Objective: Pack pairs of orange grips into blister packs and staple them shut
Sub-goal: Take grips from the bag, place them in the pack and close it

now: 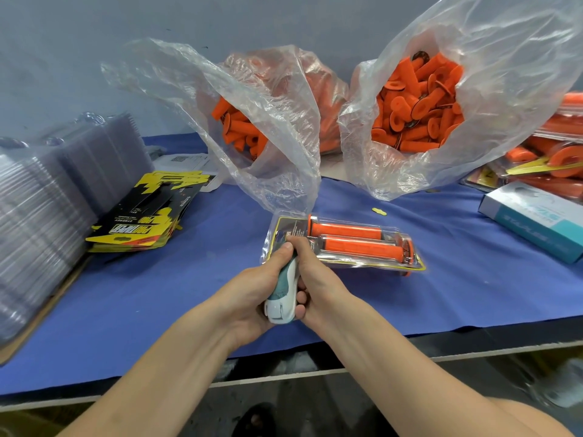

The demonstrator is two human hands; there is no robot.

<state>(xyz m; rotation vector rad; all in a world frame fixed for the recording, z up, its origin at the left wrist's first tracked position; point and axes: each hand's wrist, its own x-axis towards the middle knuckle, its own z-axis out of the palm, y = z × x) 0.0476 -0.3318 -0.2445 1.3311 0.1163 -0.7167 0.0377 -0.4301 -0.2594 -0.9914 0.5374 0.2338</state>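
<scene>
We see both hands wrapped round a white and teal stapler [281, 294] near the middle of the blue-covered tabletop [151, 304]. The left hand [252, 288] curls round the stapler's left side, its thumb lying along the top toward the nose. The right hand [318, 279] closes on it from the other side, with the fingers tucked under the body. The stapler's nose sits at the left end of a clear blister pack [344, 263], which lies flat on the tabletop just beyond the hands, its long side running left to right. Inside the pack two orange grips [347, 231] lie side by side over a printed card, the nearer one set a little further right.

Behind the pack stand two open clear plastic bags, the left bag [277, 159] and the right bag [504, 74], both filled with loose grips [419, 102] in the same orange. A small yellow scrap [378, 211] lies on the blue cover between the pack and the right bag.

To the left we find a stack of yellow and black cards [142, 216], and further left, stacks of empty clear shells [47, 200]. At the right edge rests a teal and white box [533, 216], with a pile of filled packs [552, 146] behind it.
</scene>
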